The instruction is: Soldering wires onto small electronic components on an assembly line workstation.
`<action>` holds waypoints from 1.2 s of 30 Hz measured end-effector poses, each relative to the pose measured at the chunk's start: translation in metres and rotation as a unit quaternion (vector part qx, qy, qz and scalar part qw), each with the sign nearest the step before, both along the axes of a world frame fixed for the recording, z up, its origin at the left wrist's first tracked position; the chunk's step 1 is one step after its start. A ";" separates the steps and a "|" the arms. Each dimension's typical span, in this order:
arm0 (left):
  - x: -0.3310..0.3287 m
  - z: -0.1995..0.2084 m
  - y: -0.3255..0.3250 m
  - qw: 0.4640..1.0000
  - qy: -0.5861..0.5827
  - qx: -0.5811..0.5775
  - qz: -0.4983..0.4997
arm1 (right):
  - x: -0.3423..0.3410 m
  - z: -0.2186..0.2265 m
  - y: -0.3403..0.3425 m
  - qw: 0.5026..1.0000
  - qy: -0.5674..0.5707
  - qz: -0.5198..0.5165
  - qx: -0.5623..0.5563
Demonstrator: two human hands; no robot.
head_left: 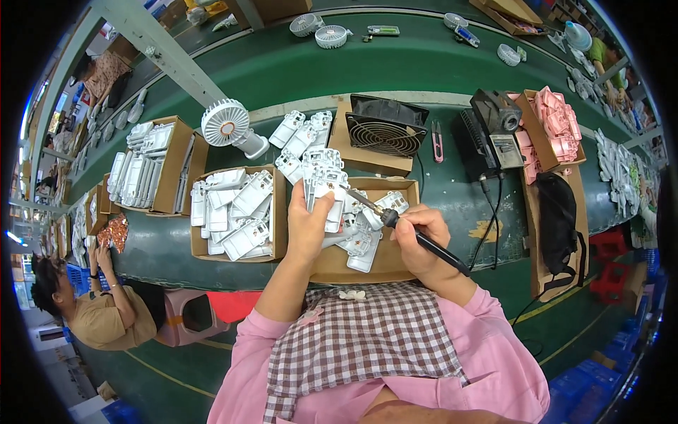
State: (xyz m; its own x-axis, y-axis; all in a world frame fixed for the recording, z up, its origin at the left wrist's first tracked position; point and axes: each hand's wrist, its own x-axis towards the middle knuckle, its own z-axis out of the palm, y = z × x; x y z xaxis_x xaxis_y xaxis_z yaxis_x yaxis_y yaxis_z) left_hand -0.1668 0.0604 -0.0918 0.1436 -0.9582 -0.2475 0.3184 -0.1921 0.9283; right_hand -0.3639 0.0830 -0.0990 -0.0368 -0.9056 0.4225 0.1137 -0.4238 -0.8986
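Note:
My left hand [308, 220] is closed around a fanned stack of white plastic housings [323, 169], with the thumb pressed on the nearest ones. In my right hand [422, 239] is a soldering iron [439, 253], held like a pen by its black handle. Its metal tip points up and left and reaches the small metal parts on a held housing; whether it touches cannot be made out. Below both hands lies a shallow cardboard box [390, 260] with several loose white housings [364, 249] in it.
Left stands a cardboard box of white housings [244, 208], with another box [168, 177] beyond. A white handheld fan [227, 124], a black cooling fan [387, 127], pink snips [438, 143], a black soldering station [487, 134] and pink housings [554, 124] line the back. Another person [106, 311] sits at left.

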 end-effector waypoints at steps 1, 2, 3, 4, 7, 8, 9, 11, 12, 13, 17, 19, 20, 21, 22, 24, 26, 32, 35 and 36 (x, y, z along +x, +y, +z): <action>0.001 -0.003 0.000 1.000 -0.016 0.005 -0.002 | 0.001 0.001 0.000 1.000 0.008 0.000 0.010; 0.001 -0.007 0.001 0.999 -0.035 0.019 0.001 | 0.001 0.002 0.000 1.000 0.016 -0.001 0.021; 0.001 -0.010 0.001 0.998 -0.057 -0.002 0.002 | 0.002 0.003 -0.001 0.999 0.033 -0.009 0.024; 0.001 -0.013 0.001 0.997 -0.080 -0.014 0.007 | 0.003 0.003 -0.002 0.998 0.050 -0.017 0.027; 0.001 -0.020 0.002 0.993 -0.115 -0.024 0.015 | 0.006 0.004 -0.004 0.996 0.077 -0.030 0.030; 0.001 -0.022 0.002 0.993 -0.116 -0.024 0.016 | 0.007 0.004 -0.005 0.996 0.080 -0.032 0.028; 0.001 -0.023 0.002 0.993 -0.116 -0.025 0.017 | 0.008 0.005 -0.005 0.996 0.084 -0.030 0.028; 0.001 -0.023 0.002 0.993 -0.114 -0.028 0.019 | 0.008 0.006 -0.006 0.995 0.088 -0.024 0.026; 0.001 -0.023 0.002 0.992 -0.118 -0.030 0.019 | 0.008 0.006 -0.006 0.995 0.096 -0.019 0.025; 0.001 -0.022 0.002 0.991 -0.131 -0.034 0.019 | 0.008 0.007 -0.006 0.994 0.104 -0.015 0.024; 0.002 -0.022 0.002 0.991 -0.127 -0.034 0.016 | 0.010 0.008 -0.007 0.994 0.101 -0.023 0.025; 0.002 -0.022 0.002 0.992 -0.120 -0.034 0.014 | 0.011 0.007 -0.006 0.994 0.099 -0.027 0.030; 0.002 -0.022 0.002 0.992 -0.120 -0.034 0.013 | 0.011 0.007 -0.006 0.994 0.098 -0.029 0.030; 0.002 -0.023 0.002 0.992 -0.120 -0.034 0.013 | 0.012 0.007 -0.006 0.994 0.100 -0.030 0.032; 0.002 -0.023 0.001 0.992 -0.123 -0.034 0.012 | 0.012 0.007 -0.006 0.994 0.102 -0.033 0.030; 0.002 -0.022 0.001 0.992 -0.123 -0.036 0.011 | 0.012 0.007 -0.006 0.993 0.105 -0.033 0.030; 0.002 -0.022 0.002 0.992 -0.118 -0.036 0.011 | 0.011 0.007 -0.006 0.993 0.106 -0.029 0.032; 0.003 -0.020 0.003 0.990 -0.135 -0.034 0.011 | 0.011 0.007 -0.006 0.995 0.092 -0.028 0.014; 0.003 -0.020 0.002 0.989 -0.146 -0.032 0.005 | 0.010 0.007 -0.005 0.997 0.060 -0.018 0.037; 0.003 -0.019 0.002 0.988 -0.149 -0.033 0.005 | 0.010 0.007 -0.006 0.997 0.058 -0.017 0.038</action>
